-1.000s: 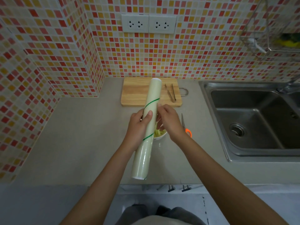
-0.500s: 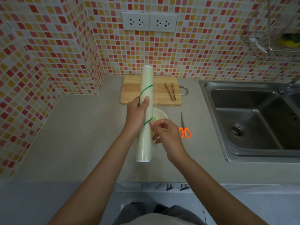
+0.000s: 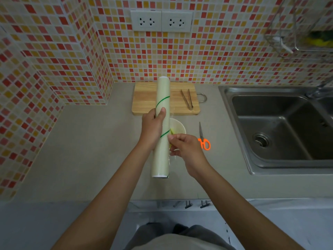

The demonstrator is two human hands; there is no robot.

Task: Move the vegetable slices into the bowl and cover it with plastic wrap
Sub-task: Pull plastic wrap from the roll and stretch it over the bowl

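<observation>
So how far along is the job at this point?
Done: the cutting board is bare of slices, and yellow-green pieces show in the bowl. In hand: the left hand grips the plastic wrap roll while the right hand pinches at its edge. Left: pulling, cutting and covering.

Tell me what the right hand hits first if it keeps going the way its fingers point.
The right hand points left, so it would probably meet the plastic wrap roll first; its fingertips look almost against it, though depth is unclear.

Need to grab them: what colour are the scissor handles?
Bright orange scissor handles, seen in the head view.
</observation>
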